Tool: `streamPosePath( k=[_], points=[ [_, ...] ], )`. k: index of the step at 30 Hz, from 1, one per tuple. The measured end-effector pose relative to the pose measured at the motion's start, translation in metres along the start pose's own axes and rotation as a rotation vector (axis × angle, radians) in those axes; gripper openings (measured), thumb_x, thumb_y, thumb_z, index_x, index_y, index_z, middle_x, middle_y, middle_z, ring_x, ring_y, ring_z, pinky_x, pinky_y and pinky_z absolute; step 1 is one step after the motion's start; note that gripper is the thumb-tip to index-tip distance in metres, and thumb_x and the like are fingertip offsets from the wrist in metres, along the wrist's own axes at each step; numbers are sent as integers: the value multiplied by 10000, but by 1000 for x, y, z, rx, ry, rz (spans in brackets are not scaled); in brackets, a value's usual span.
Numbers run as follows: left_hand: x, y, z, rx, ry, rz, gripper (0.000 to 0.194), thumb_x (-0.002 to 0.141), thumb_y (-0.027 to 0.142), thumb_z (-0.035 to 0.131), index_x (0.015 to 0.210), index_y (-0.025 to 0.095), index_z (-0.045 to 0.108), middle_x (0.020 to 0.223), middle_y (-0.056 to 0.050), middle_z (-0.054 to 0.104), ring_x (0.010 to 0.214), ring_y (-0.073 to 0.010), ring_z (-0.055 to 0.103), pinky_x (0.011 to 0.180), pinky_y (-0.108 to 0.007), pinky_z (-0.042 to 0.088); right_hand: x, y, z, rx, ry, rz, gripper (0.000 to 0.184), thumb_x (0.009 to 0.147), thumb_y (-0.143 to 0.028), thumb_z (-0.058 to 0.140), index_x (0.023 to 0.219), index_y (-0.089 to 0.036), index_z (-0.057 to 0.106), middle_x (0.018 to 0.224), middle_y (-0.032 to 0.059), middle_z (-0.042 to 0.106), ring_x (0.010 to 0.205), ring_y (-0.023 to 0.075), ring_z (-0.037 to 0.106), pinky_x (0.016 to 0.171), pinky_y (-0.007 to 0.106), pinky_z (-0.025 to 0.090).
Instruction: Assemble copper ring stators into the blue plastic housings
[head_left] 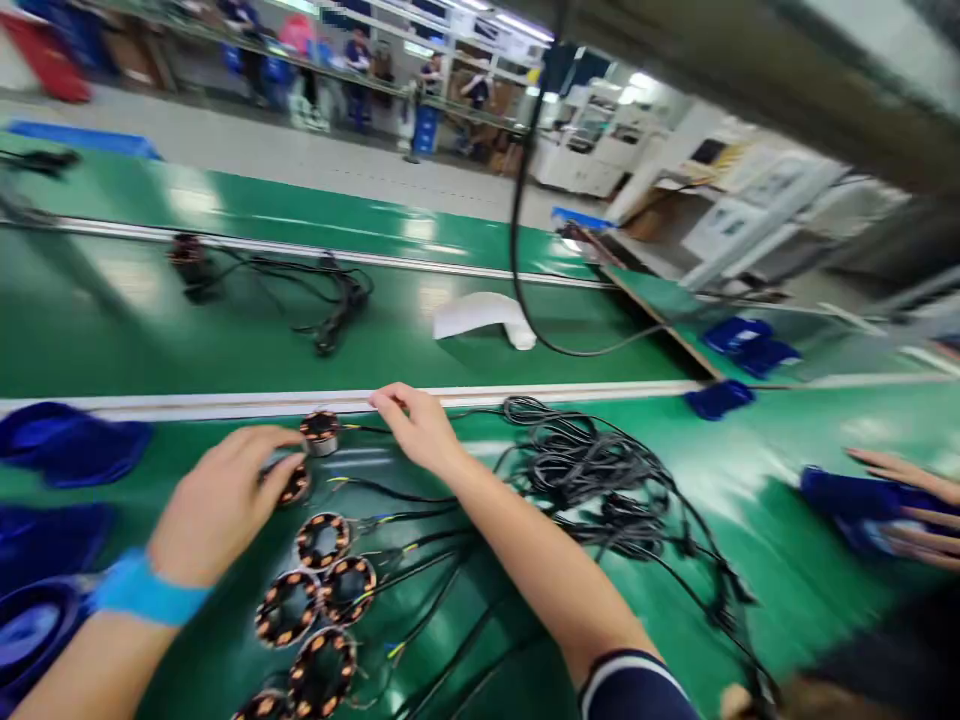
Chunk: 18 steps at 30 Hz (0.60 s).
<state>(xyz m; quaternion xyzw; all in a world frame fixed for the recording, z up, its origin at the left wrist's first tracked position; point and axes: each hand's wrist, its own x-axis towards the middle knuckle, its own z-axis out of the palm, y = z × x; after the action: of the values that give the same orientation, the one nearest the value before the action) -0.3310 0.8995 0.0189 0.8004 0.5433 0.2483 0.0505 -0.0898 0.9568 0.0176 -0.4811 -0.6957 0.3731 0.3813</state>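
Observation:
My left hand [229,490], with a light blue band at its wrist, closes its fingers and thumb on a motor stator [297,486], a ring of copper coils that it partly hides. Just above stands another stator [321,430], its black cable running behind my right hand [421,428]. That hand is closed, thumb and fingers pressed together over the white strip; whether they grip the cable is hidden. Below my left hand lie several more stators [324,541], with thin coloured wires joined to black cables. The cables lead under my right forearm to a tangled cable pile [574,460].
Dark blue pieces [67,440] lie at the left edge. Across the white strip [225,402] are a stator with its cable [341,295] and a curved white piece [480,315]. A black cable [517,220] hangs in front. At right, another person's hand [911,490] touches a blue piece.

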Motion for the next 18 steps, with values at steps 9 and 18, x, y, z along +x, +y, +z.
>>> streamPosePath(
  k=[9,18],
  points=[
    [35,0,14,94,-196,142,294,941,162,462,1098,224,703,1209,-75,683,1103,-245,642,973,-410,508,14,21,13,271,-411,196,352,932,-469,590,838,-145,692,798,31,711,551,91,496,551,226,377],
    [30,9,-10,145,-380,255,351,948,155,491,1149,362,692,1050,-3,714,962,-224,544,811,-391,365,6,25,1,469,-485,260,548,719,-683,753,842,-154,677,821,34,698,705,127,563,674,258,420]
  ],
)
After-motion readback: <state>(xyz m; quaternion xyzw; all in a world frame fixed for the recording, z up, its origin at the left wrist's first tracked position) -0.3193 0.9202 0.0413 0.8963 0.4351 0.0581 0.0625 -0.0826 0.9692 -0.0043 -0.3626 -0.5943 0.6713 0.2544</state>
